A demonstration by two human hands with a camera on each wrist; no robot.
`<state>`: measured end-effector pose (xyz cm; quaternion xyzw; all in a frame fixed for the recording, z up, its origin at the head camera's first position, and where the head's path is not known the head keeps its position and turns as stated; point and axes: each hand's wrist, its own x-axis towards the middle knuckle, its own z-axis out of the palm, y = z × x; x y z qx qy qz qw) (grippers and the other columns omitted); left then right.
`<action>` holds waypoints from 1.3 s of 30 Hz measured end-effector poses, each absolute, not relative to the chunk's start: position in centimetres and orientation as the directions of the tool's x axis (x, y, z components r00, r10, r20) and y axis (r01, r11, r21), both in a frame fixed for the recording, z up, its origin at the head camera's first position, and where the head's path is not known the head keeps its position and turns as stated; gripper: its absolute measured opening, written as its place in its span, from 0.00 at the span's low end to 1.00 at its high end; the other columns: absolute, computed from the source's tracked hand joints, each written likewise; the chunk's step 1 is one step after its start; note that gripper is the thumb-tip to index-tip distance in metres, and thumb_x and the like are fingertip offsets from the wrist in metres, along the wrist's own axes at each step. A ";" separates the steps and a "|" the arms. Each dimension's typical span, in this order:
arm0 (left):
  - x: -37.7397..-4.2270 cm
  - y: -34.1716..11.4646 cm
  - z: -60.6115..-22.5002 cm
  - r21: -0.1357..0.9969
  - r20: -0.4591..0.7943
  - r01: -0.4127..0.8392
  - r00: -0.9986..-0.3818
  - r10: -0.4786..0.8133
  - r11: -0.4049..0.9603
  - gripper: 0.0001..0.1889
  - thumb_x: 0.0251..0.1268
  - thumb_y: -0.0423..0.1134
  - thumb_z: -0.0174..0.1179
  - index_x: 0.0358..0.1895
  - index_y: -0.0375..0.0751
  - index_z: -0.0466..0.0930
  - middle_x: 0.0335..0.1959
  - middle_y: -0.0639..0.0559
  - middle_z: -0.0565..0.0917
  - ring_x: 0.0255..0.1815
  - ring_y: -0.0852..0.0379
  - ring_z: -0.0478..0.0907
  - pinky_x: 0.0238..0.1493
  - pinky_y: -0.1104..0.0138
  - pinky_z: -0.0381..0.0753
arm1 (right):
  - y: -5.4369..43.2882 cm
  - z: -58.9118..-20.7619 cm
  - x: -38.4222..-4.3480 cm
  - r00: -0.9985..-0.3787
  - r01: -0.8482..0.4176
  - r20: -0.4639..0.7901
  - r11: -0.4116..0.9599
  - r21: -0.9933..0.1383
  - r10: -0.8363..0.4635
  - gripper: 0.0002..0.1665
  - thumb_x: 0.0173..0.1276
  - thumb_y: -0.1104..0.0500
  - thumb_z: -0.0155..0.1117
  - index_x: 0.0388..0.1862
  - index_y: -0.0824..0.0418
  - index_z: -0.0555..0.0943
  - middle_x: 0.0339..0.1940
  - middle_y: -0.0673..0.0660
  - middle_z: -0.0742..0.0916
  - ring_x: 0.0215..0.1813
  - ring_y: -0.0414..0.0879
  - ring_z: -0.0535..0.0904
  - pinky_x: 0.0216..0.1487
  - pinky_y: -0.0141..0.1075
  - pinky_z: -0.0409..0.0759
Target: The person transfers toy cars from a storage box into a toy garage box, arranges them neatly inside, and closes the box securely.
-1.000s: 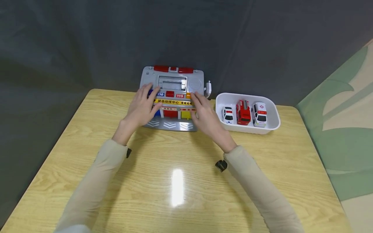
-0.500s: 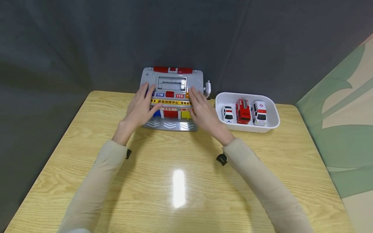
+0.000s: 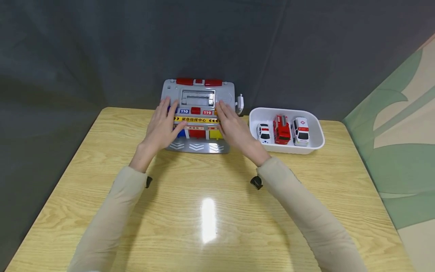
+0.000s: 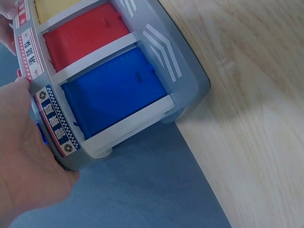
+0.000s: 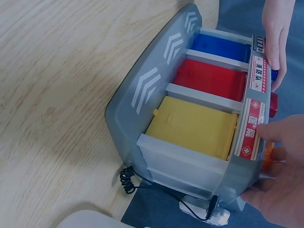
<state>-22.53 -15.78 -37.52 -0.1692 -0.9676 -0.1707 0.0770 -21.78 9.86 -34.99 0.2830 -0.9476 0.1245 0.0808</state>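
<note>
A grey toy emergency station [image 3: 196, 147] stands at the back of the table, its blue door [image 4: 114, 90], red door [image 5: 211, 80] and yellow door [image 5: 192, 126] all closed. On its left side rests my left hand [image 3: 159, 126], fingers laid over the top by the blue button and thumb reaching along the front edge. My right hand [image 3: 236, 130] lies on the right side, fingers on the top panel close to the orange button [image 5: 268, 154]. In the right wrist view its thumb touches the red-and-white label [image 5: 249, 128]. The undersides of both hands are hidden.
Right of the station sits a white bin [image 3: 319, 141] holding a toy police car [image 3: 264, 133], a red fire truck [image 3: 281, 130] and an ambulance [image 3: 300, 131]. A white handset [image 3: 239, 104] with a coiled black cord [image 5: 127, 180] hangs on the station's right side. A dark curtain [image 3: 136, 49] backs the table.
My right hand's fingers have shifted slightly left and farther back on the top panel. The left hand stays nearly where it was. Station and bin have drifted slightly left in the view.
</note>
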 end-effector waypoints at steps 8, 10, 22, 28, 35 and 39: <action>-22.5 -15.6 -37.5 0.304 0.223 0.358 -0.928 0.300 0.883 0.41 0.72 0.61 0.44 0.77 0.39 0.45 0.77 0.37 0.41 0.77 0.44 0.34 0.74 0.53 0.35 | 9.8 -35.0 -21.7 -0.838 -0.540 0.198 0.826 -0.165 -0.508 0.37 0.75 0.59 0.53 0.75 0.71 0.51 0.76 0.68 0.57 0.74 0.62 0.55 0.72 0.46 0.54; -22.6 -15.6 -37.5 0.304 0.225 0.359 -0.927 0.299 0.883 0.41 0.72 0.61 0.44 0.77 0.39 0.45 0.78 0.37 0.41 0.77 0.44 0.34 0.74 0.53 0.36 | 9.8 -34.9 -21.7 -0.837 -0.541 0.201 0.826 -0.158 -0.509 0.37 0.75 0.59 0.53 0.75 0.71 0.52 0.76 0.69 0.57 0.74 0.62 0.55 0.72 0.46 0.53; -22.4 -15.7 -37.5 0.317 0.222 0.350 -0.931 0.290 0.881 0.40 0.72 0.60 0.45 0.77 0.38 0.45 0.77 0.37 0.40 0.77 0.44 0.33 0.74 0.56 0.32 | 9.4 -35.1 -21.7 -0.860 -0.508 0.168 0.843 -0.179 -0.483 0.40 0.76 0.52 0.53 0.77 0.67 0.50 0.77 0.66 0.56 0.76 0.59 0.52 0.73 0.44 0.50; -22.3 -15.8 -37.5 0.313 0.231 0.347 -0.931 0.283 0.884 0.40 0.72 0.59 0.46 0.77 0.39 0.46 0.77 0.36 0.41 0.77 0.43 0.34 0.74 0.54 0.34 | 9.1 -35.2 -21.8 -0.867 -0.495 0.156 0.856 -0.150 -0.474 0.39 0.77 0.49 0.50 0.77 0.66 0.50 0.77 0.65 0.55 0.76 0.59 0.52 0.74 0.43 0.49; -22.4 -15.7 -37.6 0.307 0.234 0.353 -0.928 0.289 0.884 0.40 0.72 0.59 0.46 0.76 0.38 0.47 0.77 0.36 0.42 0.77 0.43 0.35 0.74 0.52 0.36 | 9.2 -35.3 -21.7 -0.863 -0.498 0.169 0.857 -0.133 -0.475 0.38 0.77 0.50 0.50 0.77 0.65 0.52 0.77 0.64 0.56 0.75 0.59 0.53 0.73 0.44 0.51; -22.4 -15.7 -37.7 0.311 0.231 0.354 -0.928 0.291 0.882 0.40 0.72 0.59 0.46 0.76 0.38 0.47 0.77 0.36 0.41 0.77 0.43 0.34 0.74 0.54 0.34 | 9.3 -35.4 -21.6 -0.851 -0.513 0.195 0.851 -0.107 -0.488 0.37 0.77 0.51 0.50 0.76 0.67 0.54 0.76 0.65 0.58 0.75 0.59 0.55 0.73 0.43 0.51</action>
